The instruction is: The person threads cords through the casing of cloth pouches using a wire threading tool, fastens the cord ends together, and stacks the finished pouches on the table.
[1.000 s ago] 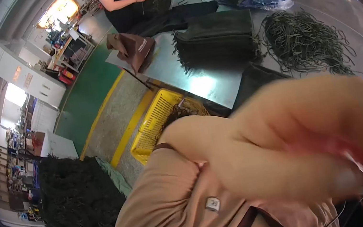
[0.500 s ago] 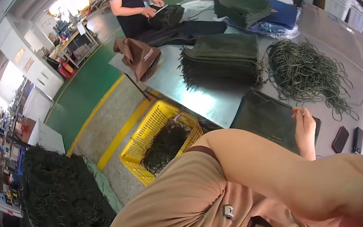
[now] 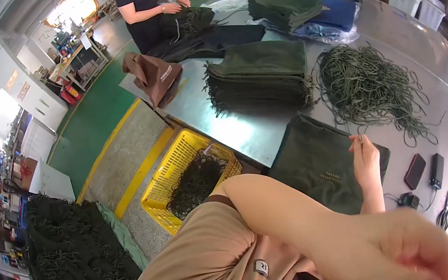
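Note:
My left forearm crosses close in front of the camera, and my left hand [image 3: 420,249] is curled closed at the lower right, partly blurred. Whatever it may hold is hidden. Beyond it, my right hand [image 3: 365,156] is over the right side of a dark green fabric bag [image 3: 315,163] lying flat on the table. The fingers of that hand are pinched together; anything between them is too small to name. Small pale print shows on the bag. A tangled heap of green cords [image 3: 366,82] lies just beyond the right hand.
Folded green bags [image 3: 260,70] with cord fringes are stacked on the metal table [image 3: 220,119]. A yellow basket [image 3: 152,191] of cords stands below its edge. Phone-like objects [image 3: 415,171] lie at right. Across the table, a person [image 3: 144,10] handles dark fabric. A fringed pile [image 3: 74,256] is at left.
The view has shifted, so the table things appear slightly further left. My left hand has moved left and up across the view. My right hand stays by the bag, whose print shows more fully.

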A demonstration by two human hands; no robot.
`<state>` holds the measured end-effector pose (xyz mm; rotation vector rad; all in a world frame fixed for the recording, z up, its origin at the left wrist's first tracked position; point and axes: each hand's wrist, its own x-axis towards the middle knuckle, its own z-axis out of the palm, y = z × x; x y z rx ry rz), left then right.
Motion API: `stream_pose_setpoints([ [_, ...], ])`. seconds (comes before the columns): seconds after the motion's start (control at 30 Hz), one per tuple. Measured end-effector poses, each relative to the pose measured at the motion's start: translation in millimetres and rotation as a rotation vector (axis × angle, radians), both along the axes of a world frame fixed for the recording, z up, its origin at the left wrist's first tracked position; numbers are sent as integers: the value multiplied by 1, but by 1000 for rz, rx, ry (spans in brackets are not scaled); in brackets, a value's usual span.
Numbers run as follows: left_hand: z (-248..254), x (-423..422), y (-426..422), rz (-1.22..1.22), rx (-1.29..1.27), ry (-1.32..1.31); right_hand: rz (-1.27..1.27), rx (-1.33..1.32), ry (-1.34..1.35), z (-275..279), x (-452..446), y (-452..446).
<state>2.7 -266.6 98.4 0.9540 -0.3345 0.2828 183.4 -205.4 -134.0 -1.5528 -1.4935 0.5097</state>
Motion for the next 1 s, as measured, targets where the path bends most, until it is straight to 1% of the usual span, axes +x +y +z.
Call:
stream_pose_setpoints([
  [0.07, 13, -7, 12, -336, -192, 119, 20, -20, 4, -4, -2, 8],
  [0.1, 10, 4, 12, -347, -177, 1, 32, -43, 3, 0, -1, 18],
  [0.13, -13, -4, 0, -321, -158, -18, 60, -28, -18, -7, -10, 11],
  [0.27, -31, -3, 19, -215, -104, -17, 66, -90, -24, -18, -6, 14],
  [0.4, -44, 5, 32, -150, -81, 1, 1, -197, -10, -19, 8, 13],
  [0.5, -52, 15, 41, -190, -54, 31, -12, -32, 7, -23, 20, 17],
  [0.53, -54, 21, 45, -207, -41, 39, -79, -93, 165, -8, 25, 26],
  [0.57, -60, 34, 52, -275, -49, 39, -202, -162, 319, 10, 44, 25],
  [0.6, -64, 43, 57, -303, -34, 39, -321, -101, 203, 27, 46, 30],
  [0.63, -69, 50, 64, -325, -7, 44, -364, -54, 141, 32, 57, 34],
  [0.67, -81, 50, 71, -219, 48, 127, -400, -2, 81, 34, 67, 37],
  [0.7, -95, 42, 78, -107, 105, 210, -423, -1, 85, 36, 73, 40],
  [0.77, -117, 29, 88, 64, -141, 549, -437, 28, -77, 38, 89, 45],
  [0.8, -156, 25, 98, 120, -237, 482, -460, 24, -80, 38, 92, 49],
  [0.83, -170, 22, 112, 256, -210, 585, -451, -20, -148, 37, 92, 54],
  [0.87, -192, 22, 120, 444, -183, 726, -442, -64, -217, 35, 95, 59],
  [0.9, -225, 24, 131, 706, 149, 840, -411, -83, -289, 23, 100, 65],
  [0.93, -258, 15, 146, 930, 693, 933, -402, -116, -356, 11, 102, 71],
  [0.97, -298, 9, 156, 1043, 867, 961, -362, -160, -372, 0, 103, 76],
  [1.0, -328, 0, 165, 1073, 1058, 903, -321, -202, -386, -12, 104, 81],
])
